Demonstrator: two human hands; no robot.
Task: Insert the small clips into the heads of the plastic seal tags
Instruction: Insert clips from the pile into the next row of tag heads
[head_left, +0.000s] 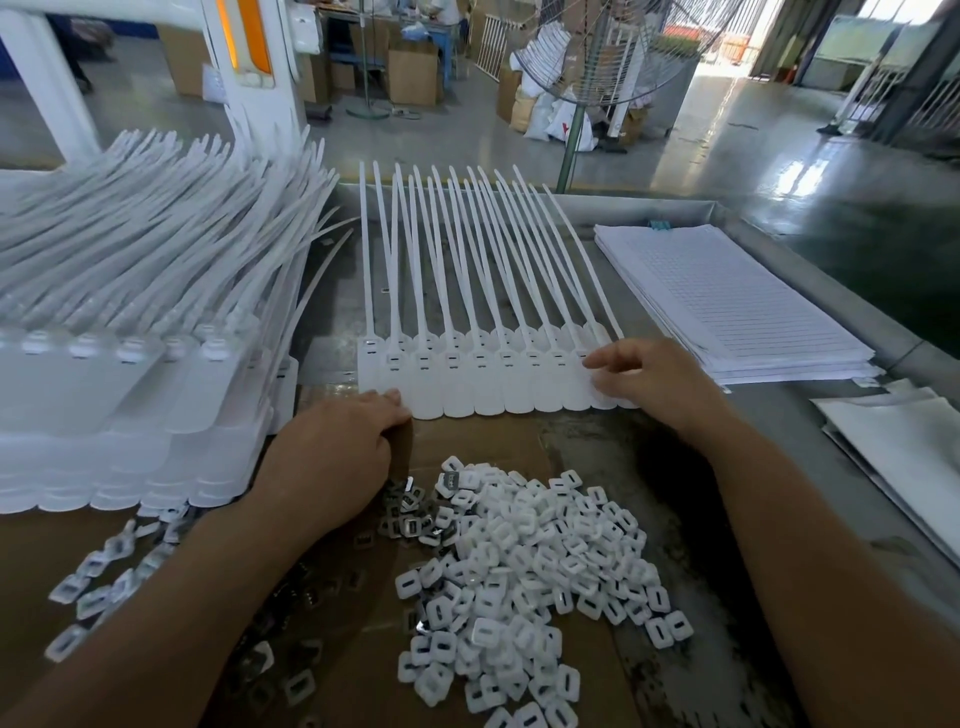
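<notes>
From my remote seat, the tags (488, 384) lie side by side in one row at 12 o'clock from me, flags near, tails running away toward 12, the right-hand ones leaning toward 11; so each long axis runs 6 to 12, and the heads (451, 358) form a line from 9 to 3. My left hand (332, 447) sits at the row's lower left corner, its fingers nearly straight, tips touching the first flag, gripping nothing that I can see, though the thumb is hidden. My right hand (654, 384) rests at the row's other end, fingers loosely spread with their tips on the last heads, holding nothing. The clips (519, 561) are heaped on cardboard (467, 441) between my forearms: at about 4 o'clock from the left hand, 7 from the right, with the left slightly nearer by my judgement. I judge the next reach goes there, then back to 12 for a head. I cannot tell whether the dark slots already carry clips. More clips at 8 o'clock are partly covered by my left forearm. A big stack (130, 374) of tags stands at 10, cut off by the frame's edge; paper (727, 296) lies at 2.
</notes>
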